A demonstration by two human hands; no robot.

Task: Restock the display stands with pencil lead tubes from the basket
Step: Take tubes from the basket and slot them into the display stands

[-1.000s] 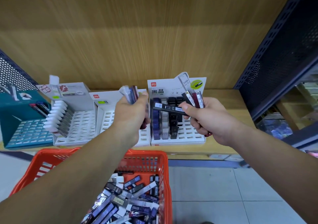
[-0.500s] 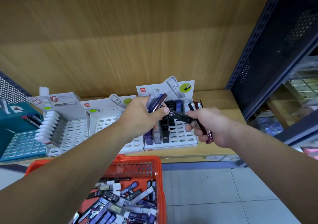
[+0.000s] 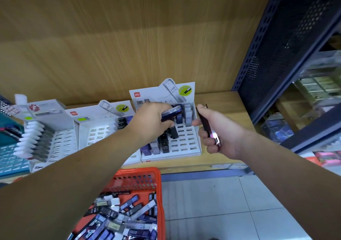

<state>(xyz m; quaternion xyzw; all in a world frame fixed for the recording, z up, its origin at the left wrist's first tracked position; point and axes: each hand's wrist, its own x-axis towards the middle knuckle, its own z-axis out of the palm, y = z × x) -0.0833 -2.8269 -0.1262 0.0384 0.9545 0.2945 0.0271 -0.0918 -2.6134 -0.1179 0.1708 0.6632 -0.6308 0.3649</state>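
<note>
The wooden shelf carries slotted display stands, and the red basket below its edge is heaped with loose pencil lead tubes lying every way. Over the rightmost white stand (upright tubes in its left columns, right slots bare) the left hand hides the back rows and curls round blue tubes that lie nearly level, ends pointing right. Just beside the stand, the right hand grips dark maroon tubes slanting from far-left down toward the person.
</note>
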